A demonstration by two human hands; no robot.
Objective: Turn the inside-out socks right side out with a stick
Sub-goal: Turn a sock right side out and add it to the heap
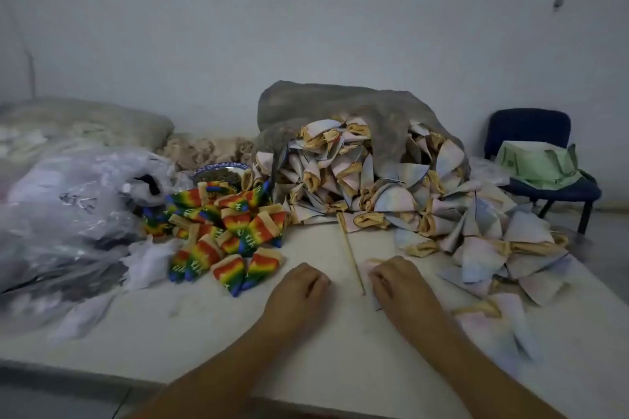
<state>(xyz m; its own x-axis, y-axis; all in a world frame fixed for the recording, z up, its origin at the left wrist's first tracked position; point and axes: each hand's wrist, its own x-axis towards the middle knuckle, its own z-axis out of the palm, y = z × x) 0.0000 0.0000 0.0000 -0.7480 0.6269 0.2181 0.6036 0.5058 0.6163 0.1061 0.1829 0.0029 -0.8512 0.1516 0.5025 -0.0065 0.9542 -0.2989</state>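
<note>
Pinches a pale inside-out sock (370, 263) in the right hand (398, 282), fingers curled, just beside the wooden stick (350, 255) laid between both hands for easy reach. Rests the left hand (299, 292) curled and empty on the table (204, 333). Separates rainbow socks (224, 231) left, pale pile (374, 180) right.

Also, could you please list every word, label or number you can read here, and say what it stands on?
No text here can be read for certain.
rainbow socks: white marks like lettering, too blurred to read.
bowl: pale marks round the blue rim, too blurred.
green box: dark marks on its side, too small.
plastic bag: faint print, unreadable.
</note>
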